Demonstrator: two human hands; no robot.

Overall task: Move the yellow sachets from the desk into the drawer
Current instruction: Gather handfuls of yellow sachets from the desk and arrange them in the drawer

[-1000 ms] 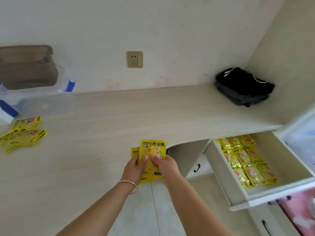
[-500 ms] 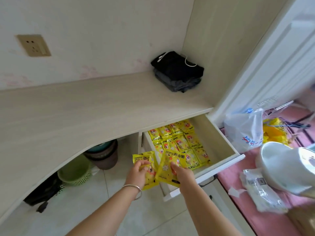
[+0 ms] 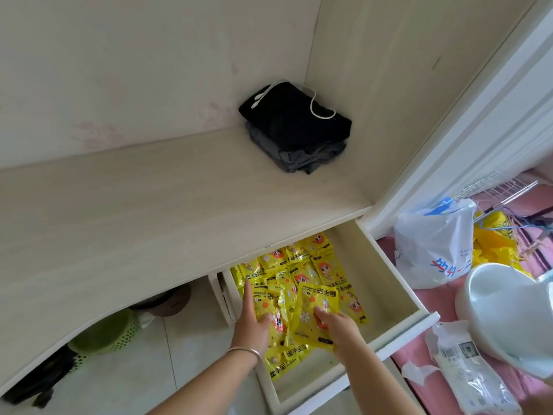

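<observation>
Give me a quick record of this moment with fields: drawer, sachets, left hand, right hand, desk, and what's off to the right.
drawer: open, partly filled with sachets
sachets: yellow, lying in the drawer, left half
left hand: flat, fingers straight, pressing on the sachets
right hand: holding a sachet over the pile
desk: folded dark clothes in the back corner
right side: white plastic bag, white basin
</observation>
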